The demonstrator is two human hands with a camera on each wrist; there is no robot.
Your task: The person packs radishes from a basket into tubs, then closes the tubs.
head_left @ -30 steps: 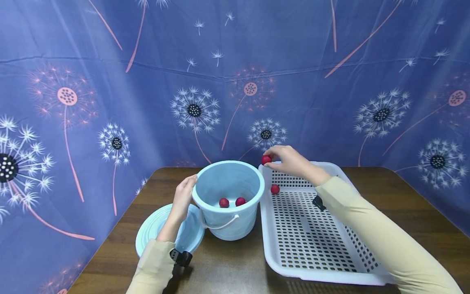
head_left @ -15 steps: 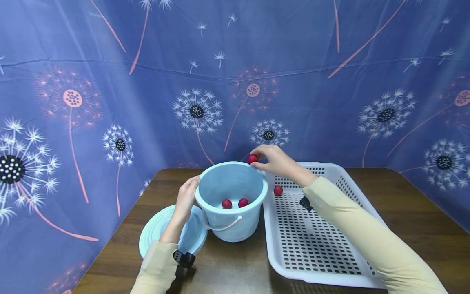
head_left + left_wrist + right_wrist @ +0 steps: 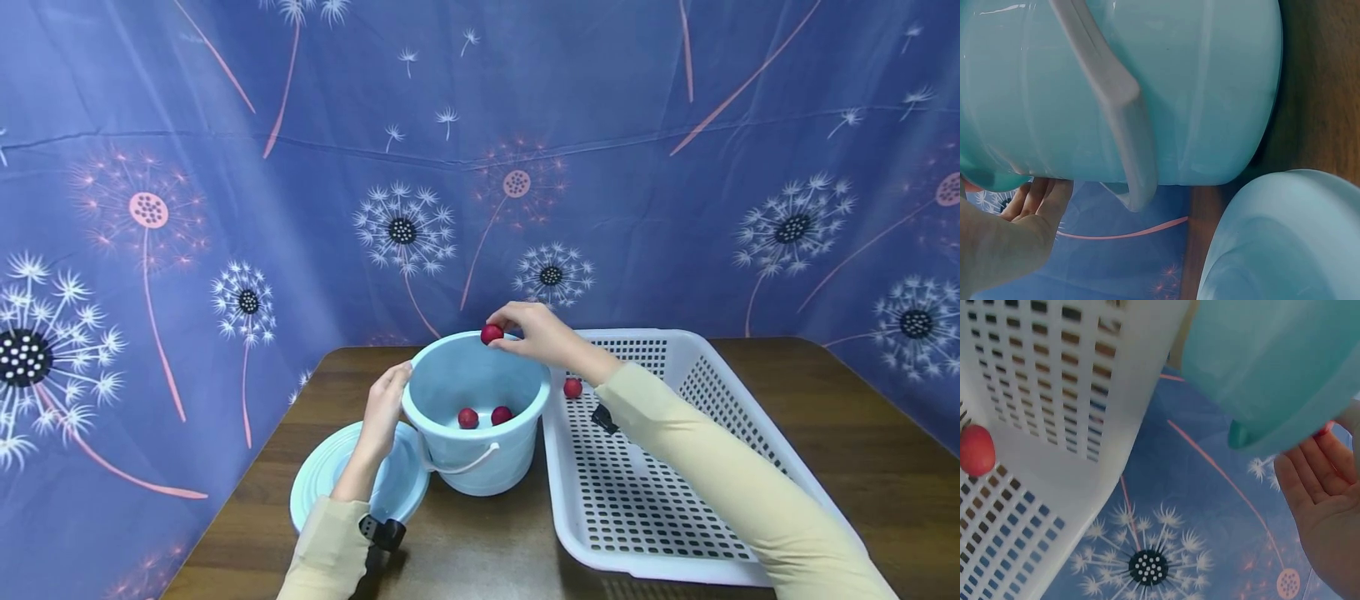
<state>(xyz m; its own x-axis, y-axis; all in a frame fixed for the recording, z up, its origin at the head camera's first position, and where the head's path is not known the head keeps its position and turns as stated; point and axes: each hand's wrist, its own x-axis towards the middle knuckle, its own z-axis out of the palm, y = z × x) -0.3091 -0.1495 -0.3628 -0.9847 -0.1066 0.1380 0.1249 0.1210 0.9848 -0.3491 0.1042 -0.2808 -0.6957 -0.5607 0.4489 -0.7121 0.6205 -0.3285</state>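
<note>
A light-blue bucket (image 3: 517, 462) with a white handle stands mid-table, holding two red balls (image 3: 468, 418) on its bottom. My left hand (image 3: 385, 408) grips the bucket's left rim, its fingers against the outer wall in the left wrist view. Over the bucket's back rim, my right hand (image 3: 540, 332) pinches a red ball (image 3: 492, 334) between thumb and fingers. That ball is mostly hidden in the right wrist view. Another red ball (image 3: 572, 388) lies at the left side of the white perforated basket (image 3: 558, 517), right of the bucket.
A round light-blue lid (image 3: 307, 475) lies left of the bucket, partly under my left forearm. The wooden table (image 3: 465, 550) ends at the back against a blue dandelion-print cloth (image 3: 450, 83). The bucket stands close beside the basket's left rim.
My right hand has moved left with its red ball, from above the basket's back-left corner to above the bucket's back rim. The left hand stays at the rim.
</note>
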